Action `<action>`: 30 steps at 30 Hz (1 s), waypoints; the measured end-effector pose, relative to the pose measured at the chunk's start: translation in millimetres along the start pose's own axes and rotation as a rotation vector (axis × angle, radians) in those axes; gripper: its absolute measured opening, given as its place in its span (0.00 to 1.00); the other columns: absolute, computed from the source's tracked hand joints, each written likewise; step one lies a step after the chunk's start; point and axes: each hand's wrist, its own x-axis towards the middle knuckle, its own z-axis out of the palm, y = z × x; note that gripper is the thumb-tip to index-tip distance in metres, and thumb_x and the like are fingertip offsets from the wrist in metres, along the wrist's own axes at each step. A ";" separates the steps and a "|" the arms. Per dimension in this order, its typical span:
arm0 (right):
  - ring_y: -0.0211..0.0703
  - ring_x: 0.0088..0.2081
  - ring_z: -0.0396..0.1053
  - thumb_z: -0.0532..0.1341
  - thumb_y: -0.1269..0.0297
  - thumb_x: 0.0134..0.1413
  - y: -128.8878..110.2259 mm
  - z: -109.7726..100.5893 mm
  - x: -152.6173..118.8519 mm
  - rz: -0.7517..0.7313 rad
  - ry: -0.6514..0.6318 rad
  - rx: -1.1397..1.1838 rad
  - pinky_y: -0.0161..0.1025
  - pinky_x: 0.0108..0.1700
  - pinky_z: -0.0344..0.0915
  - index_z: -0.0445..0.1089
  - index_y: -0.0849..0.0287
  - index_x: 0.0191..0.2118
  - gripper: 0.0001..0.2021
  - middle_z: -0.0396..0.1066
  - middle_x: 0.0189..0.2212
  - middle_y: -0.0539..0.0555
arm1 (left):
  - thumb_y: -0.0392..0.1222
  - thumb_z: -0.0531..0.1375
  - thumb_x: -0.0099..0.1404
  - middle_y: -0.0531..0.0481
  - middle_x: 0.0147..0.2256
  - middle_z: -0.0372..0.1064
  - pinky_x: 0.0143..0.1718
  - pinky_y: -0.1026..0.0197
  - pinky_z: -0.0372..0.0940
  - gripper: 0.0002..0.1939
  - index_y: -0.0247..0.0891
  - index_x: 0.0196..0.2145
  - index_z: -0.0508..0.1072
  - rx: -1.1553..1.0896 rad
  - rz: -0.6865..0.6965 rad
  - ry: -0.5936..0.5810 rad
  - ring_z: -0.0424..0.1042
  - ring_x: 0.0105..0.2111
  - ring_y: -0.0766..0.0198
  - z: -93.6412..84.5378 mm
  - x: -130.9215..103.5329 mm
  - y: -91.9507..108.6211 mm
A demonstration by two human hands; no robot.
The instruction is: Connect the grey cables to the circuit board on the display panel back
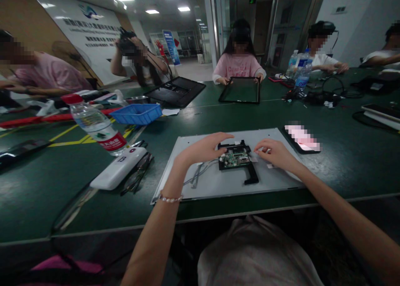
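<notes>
A green circuit board [236, 157] sits in a black plastic bracket [251, 173] on a light grey panel [206, 190]. My left hand [208, 148] reaches over the bracket's left side, thumb and fingers apart, with the thumb near the board's upper left corner. At the right edge of the board is my right hand [272, 152], its thumb and index finger pinched together. Whatever lies between those fingertips is too small to make out. Grey cables [198, 175] run left from the board across the panel.
Left of the panel are a white power bank [120, 169], glasses [137, 175], a water bottle [96, 125] and a blue tray [137, 113]. A phone [301, 138] lies to the right. Across the table, a person holds a black frame [240, 100]; other people sit around.
</notes>
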 end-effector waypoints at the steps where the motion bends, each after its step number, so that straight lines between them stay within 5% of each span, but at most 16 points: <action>1: 0.38 0.31 0.68 0.58 0.67 0.55 -1.3 -0.2 -0.1 -0.006 0.009 -0.008 0.36 0.32 0.65 0.74 0.58 0.35 0.08 0.72 0.37 0.55 | 0.40 0.50 0.65 0.46 0.58 0.61 0.60 0.56 0.53 0.24 0.37 0.59 0.61 0.041 -0.092 0.024 0.61 0.58 0.59 -4.5 -8.1 -5.7; 5: 0.40 0.32 0.68 0.58 0.67 0.55 -5.1 1.0 -0.9 -0.039 0.016 -0.042 0.37 0.33 0.65 0.74 0.58 0.36 0.08 0.72 0.36 0.55 | 0.43 0.50 0.65 0.45 0.55 0.67 0.59 0.55 0.55 0.22 0.35 0.55 0.67 0.155 -0.353 0.048 0.65 0.55 0.57 -6.8 -43.6 -21.4; 10: 0.41 0.34 0.69 0.57 0.68 0.56 -7.6 3.6 -2.9 -0.056 -0.020 -0.070 0.37 0.34 0.65 0.74 0.57 0.35 0.08 0.73 0.37 0.55 | 0.44 0.52 0.64 0.46 0.52 0.70 0.55 0.58 0.59 0.21 0.39 0.53 0.69 0.176 -0.471 0.039 0.68 0.52 0.56 13.4 -75.0 -16.5; 22: 0.40 0.32 0.71 0.59 0.63 0.54 -16.3 2.1 2.7 0.007 0.018 0.046 0.35 0.31 0.66 0.76 0.57 0.36 0.08 0.75 0.36 0.54 | 0.39 0.51 0.66 0.43 0.38 0.77 0.45 0.61 0.64 0.16 0.39 0.39 0.78 0.352 -0.609 0.062 0.74 0.42 0.57 25.9 -56.8 0.1; 26: 0.41 0.35 0.71 0.59 0.64 0.55 -46.5 4.7 0.8 0.011 0.042 0.072 0.35 0.30 0.66 0.75 0.57 0.35 0.08 0.75 0.36 0.54 | 0.38 0.48 0.67 0.41 0.38 0.76 0.40 0.57 0.65 0.18 0.39 0.41 0.77 0.418 -0.610 0.119 0.74 0.40 0.53 22.0 -62.5 7.1; 30: 0.41 0.36 0.71 0.58 0.66 0.56 -86.0 19.3 -1.5 -0.028 0.074 0.102 0.36 0.32 0.67 0.74 0.56 0.36 0.07 0.74 0.37 0.53 | 0.35 0.47 0.67 0.40 0.35 0.76 0.41 0.54 0.64 0.17 0.38 0.41 0.76 0.504 -0.598 0.223 0.74 0.38 0.51 23.3 -71.1 37.1</action>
